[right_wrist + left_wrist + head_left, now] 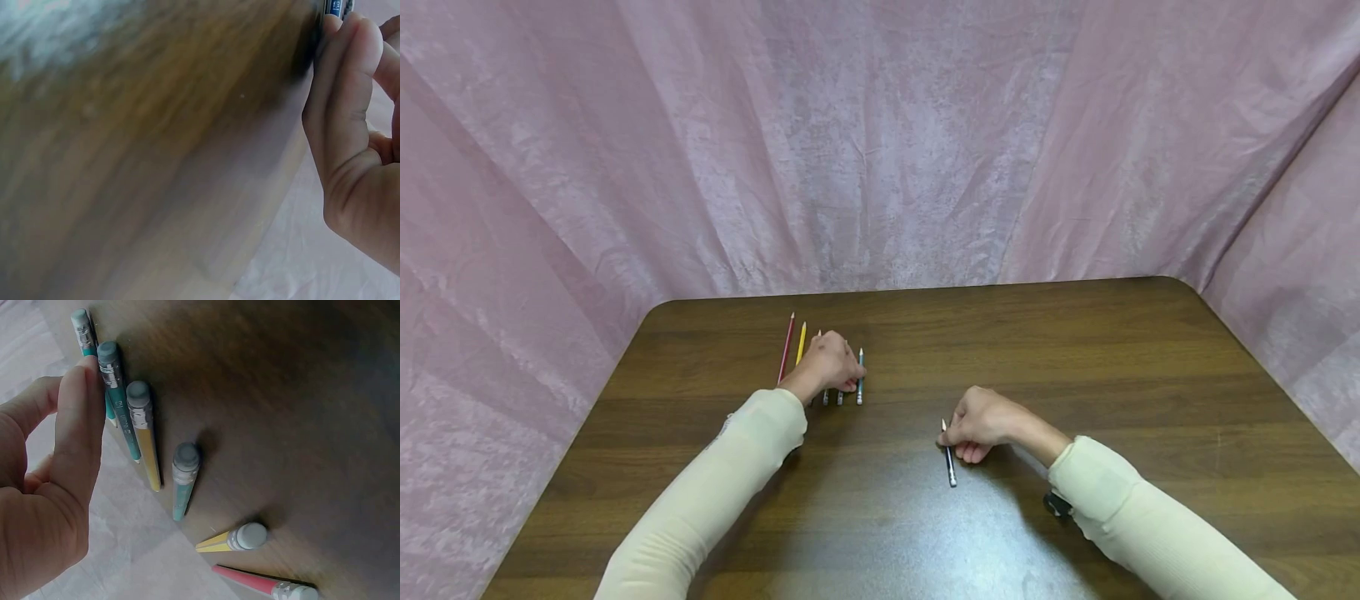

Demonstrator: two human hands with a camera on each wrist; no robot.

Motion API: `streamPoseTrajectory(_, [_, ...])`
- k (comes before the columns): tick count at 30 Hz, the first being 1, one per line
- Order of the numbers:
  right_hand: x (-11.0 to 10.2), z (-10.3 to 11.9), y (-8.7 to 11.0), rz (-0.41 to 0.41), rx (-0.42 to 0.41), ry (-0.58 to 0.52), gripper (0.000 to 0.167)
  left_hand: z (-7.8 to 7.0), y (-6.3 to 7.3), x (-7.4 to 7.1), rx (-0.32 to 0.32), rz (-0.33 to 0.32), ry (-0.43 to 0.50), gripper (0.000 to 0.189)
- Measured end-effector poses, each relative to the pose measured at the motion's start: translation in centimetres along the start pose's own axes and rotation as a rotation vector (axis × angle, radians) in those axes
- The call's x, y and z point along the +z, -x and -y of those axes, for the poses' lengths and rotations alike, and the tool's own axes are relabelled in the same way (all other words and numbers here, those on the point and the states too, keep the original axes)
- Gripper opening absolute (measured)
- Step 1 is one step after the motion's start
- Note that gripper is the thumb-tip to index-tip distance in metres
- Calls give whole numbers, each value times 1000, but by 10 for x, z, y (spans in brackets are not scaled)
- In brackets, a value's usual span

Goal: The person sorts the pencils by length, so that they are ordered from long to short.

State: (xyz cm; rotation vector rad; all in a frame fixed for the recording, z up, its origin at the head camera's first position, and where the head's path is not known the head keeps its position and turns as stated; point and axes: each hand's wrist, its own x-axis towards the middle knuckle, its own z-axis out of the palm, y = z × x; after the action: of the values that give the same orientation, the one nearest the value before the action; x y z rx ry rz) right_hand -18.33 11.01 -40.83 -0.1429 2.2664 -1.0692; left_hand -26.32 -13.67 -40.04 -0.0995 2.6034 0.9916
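Toward the left of the table, my left hand [831, 362] has its thumb and fingertips at a teal pencil [861, 389], the rightmost of a row. In the left wrist view that teal pencil [85, 339] shows its eraser end above the pinching fingertips [84, 372]. Beside it lie a green pencil [120, 403], a yellow pencil [145, 437], another green pencil [183, 487], another yellow pencil [219, 542] and a red pencil [256, 581]. Nearer the table's middle, my right hand [985, 421] pinches a dark pencil [951, 468], its point directed away from me.
The brown wooden table [1075, 350] has rounded far corners. Behind it and along its sides hangs a pink velvet curtain [887, 150]. Both forearms reach in from the near edge in pale sleeves [715, 475], and a black strap [1057, 503] shows under the right cuff.
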Motion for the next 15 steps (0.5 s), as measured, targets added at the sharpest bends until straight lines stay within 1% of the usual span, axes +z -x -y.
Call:
streamPoseTrajectory(4, [2, 1, -2, -6, 5, -6, 17, 1, 0, 1, 9, -5, -4, 13])
streamPoseTrajectory(9, [5, 3, -4, -21, 24, -7, 15, 1, 0, 0, 2, -10, -30, 15])
streamPoseTrajectory(12, [6, 5, -5, -37, 30, 19, 14, 0, 0, 0, -2, -14, -28, 16])
streamPoseTrajectory(15, [7, 7, -6, -55, 33, 44, 14, 0, 1, 0, 12, -19, -25, 16])
